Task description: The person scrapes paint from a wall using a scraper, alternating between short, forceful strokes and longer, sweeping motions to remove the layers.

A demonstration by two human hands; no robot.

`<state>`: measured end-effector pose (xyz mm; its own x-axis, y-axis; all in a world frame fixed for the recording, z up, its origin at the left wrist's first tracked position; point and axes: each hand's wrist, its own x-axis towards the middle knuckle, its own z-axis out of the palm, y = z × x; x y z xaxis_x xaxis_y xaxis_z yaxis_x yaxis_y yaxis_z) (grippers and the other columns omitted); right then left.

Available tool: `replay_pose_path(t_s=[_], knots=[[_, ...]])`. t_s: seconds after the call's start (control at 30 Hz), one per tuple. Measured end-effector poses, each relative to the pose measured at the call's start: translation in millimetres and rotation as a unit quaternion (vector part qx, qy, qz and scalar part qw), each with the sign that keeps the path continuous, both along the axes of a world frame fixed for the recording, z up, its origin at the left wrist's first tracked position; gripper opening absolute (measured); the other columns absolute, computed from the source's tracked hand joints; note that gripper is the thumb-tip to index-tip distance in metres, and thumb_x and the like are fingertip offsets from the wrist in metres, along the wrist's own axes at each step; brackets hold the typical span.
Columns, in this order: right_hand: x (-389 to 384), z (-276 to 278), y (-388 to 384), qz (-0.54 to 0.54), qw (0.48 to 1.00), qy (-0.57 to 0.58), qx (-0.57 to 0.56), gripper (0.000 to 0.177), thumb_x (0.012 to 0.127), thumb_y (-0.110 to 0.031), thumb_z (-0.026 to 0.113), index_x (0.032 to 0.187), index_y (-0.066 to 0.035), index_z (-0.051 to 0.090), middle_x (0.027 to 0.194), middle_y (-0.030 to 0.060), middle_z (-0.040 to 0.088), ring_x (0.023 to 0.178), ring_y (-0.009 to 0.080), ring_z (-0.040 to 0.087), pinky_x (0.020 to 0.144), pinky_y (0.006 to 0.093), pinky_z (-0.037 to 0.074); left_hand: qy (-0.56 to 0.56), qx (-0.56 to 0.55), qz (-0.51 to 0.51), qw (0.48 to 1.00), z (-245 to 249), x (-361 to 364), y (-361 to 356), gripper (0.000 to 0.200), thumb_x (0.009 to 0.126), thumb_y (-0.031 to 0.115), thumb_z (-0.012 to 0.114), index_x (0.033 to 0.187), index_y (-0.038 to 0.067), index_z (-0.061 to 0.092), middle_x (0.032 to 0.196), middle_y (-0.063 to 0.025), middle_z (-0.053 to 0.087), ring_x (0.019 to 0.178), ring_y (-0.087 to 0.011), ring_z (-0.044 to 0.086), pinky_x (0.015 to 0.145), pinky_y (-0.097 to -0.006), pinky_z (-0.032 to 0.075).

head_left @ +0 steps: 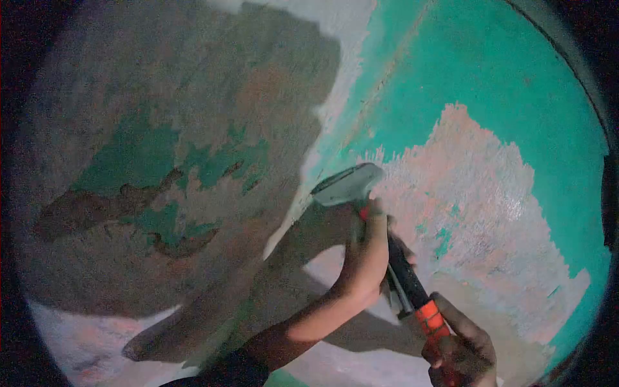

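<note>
A scraper-like tool with a wide grey head [348, 184] and a black and orange handle [407, 274] lies against the wall surface, where green paint meets a rough pinkish patch. Near the head, my left hand [371, 248] is closed round the upper handle, its thumb pointing up toward the head. My right hand [464, 345] wraps round the orange lower end of the handle. Some fingers of my left hand are hidden behind the handle.
Green paint [503, 84] covers the upper right. The bare pinkish patch [477, 174] has small green remnants. Shadowed, rough surface [258, 77] with green and dark brown patches fills the left. A dark curved edge runs along the far right.
</note>
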<state>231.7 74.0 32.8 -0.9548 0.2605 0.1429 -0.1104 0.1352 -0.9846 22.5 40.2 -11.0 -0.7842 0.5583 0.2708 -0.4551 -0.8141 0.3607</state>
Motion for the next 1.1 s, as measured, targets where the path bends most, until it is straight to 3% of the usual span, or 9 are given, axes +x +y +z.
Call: replay_pose_path(t_s=[0.1, 0.2, 0.3, 0.37, 0.53, 0.73, 0.83, 0.93, 1.1], knots=[[-3, 9, -5, 0.050, 0.999, 0.001, -0.014, 0.045, 0.090, -0.008, 0.050, 0.133, -0.002, 0.039, 0.085, 0.0135, 0.059, 0.037, 0.0063, 0.041, 0.033, 0.0216, 0.033, -0.032, -0.003, -0.022, 0.999, 5, 4, -6, 0.042, 0.088, 0.054, 0.044, 0.079, 0.014, 0.039, 0.049, -0.0034, 0.045, 0.043, -0.0168, 0.048, 0.047, -0.0343, 0.044], [3, 2, -17, -0.030, 0.997, -0.045, -0.049, 0.045, 0.091, -0.009, 0.049, 0.134, -0.004, 0.038, 0.084, 0.0125, 0.059, 0.036, 0.0058, 0.039, 0.032, 0.0219, 0.031, -0.016, -0.031, -0.023, 0.999, 4, 3, -10, 0.043, 0.088, 0.055, 0.044, 0.078, 0.013, 0.040, 0.052, -0.0022, 0.043, 0.044, -0.0162, 0.050, 0.045, -0.0332, 0.045], [-1, 1, -16, 0.024, 0.999, 0.009, -0.028, 0.045, 0.092, -0.011, 0.048, 0.135, -0.004, 0.037, 0.083, 0.0108, 0.059, 0.035, 0.0062, 0.037, 0.032, 0.0216, 0.030, -0.015, -0.028, -0.022, 0.999, 1, 2, -8, 0.043, 0.088, 0.054, 0.044, 0.080, 0.012, 0.040, 0.056, -0.0019, 0.044, 0.045, -0.0158, 0.053, 0.043, -0.0324, 0.047], [0, 1, -30, -0.100, 0.993, -0.036, -0.041, 0.061, 0.076, -0.012, 0.058, 0.133, 0.000, 0.039, 0.079, 0.0132, 0.058, 0.044, 0.0090, 0.043, 0.037, 0.0202, 0.030, -0.011, -0.030, -0.034, 0.999, -1, 2, -13, 0.043, 0.088, 0.055, 0.044, 0.079, 0.013, 0.040, 0.054, -0.0020, 0.044, 0.045, -0.0158, 0.053, 0.044, -0.0326, 0.047], [-10, 14, -43, -0.120, 0.987, -0.088, -0.066, 0.063, 0.075, -0.007, 0.058, 0.134, -0.003, 0.038, 0.068, 0.0111, 0.053, 0.044, 0.0085, 0.041, 0.036, 0.0185, 0.027, -0.008, -0.028, 0.002, 1.000, 7, 4, -16, 0.042, 0.088, 0.055, 0.043, 0.080, 0.014, 0.040, 0.051, -0.0018, 0.043, 0.044, -0.0160, 0.051, 0.045, -0.0329, 0.047], [-9, -2, -31, -0.146, 0.986, -0.066, -0.043, 0.063, 0.077, -0.009, 0.057, 0.136, -0.005, 0.036, 0.068, 0.0097, 0.052, 0.035, 0.0077, 0.035, 0.032, 0.0197, 0.025, 0.011, -0.015, -0.030, 0.999, -3, -4, -10, 0.041, 0.089, 0.052, 0.044, 0.084, 0.012, 0.039, 0.055, -0.0039, 0.046, 0.044, -0.0169, 0.052, 0.045, -0.0346, 0.048], [-2, 4, -17, -0.015, 0.999, -0.033, 0.021, 0.047, 0.092, -0.014, 0.048, 0.136, -0.004, 0.035, 0.081, 0.0088, 0.058, 0.035, 0.0050, 0.035, 0.033, 0.0202, 0.029, 0.007, -0.012, 0.037, 0.999, 3, 4, -9, 0.041, 0.089, 0.052, 0.045, 0.084, 0.012, 0.039, 0.057, -0.0046, 0.048, 0.044, -0.0173, 0.052, 0.046, -0.0355, 0.048], [-3, 18, -24, -0.089, 0.994, -0.069, -0.004, 0.065, 0.076, -0.010, 0.059, 0.136, -0.004, 0.035, 0.068, 0.0092, 0.052, 0.033, 0.0071, 0.035, 0.030, 0.0205, 0.025, -0.015, -0.017, -0.005, 1.000, 5, 1, -4, 0.042, 0.089, 0.053, 0.045, 0.085, 0.011, 0.039, 0.056, -0.0047, 0.048, 0.045, -0.0171, 0.053, 0.047, -0.0354, 0.049], [-5, 23, -24, -0.088, 0.994, -0.067, 0.011, 0.062, 0.079, -0.014, 0.059, 0.136, -0.004, 0.035, 0.066, 0.0089, 0.052, 0.032, 0.0066, 0.034, 0.030, 0.0203, 0.025, 0.016, 0.006, -0.016, 1.000, 9, 3, -6, 0.042, 0.089, 0.052, 0.044, 0.085, 0.011, 0.039, 0.057, -0.0047, 0.048, 0.048, -0.0173, 0.054, 0.048, -0.0349, 0.050]])
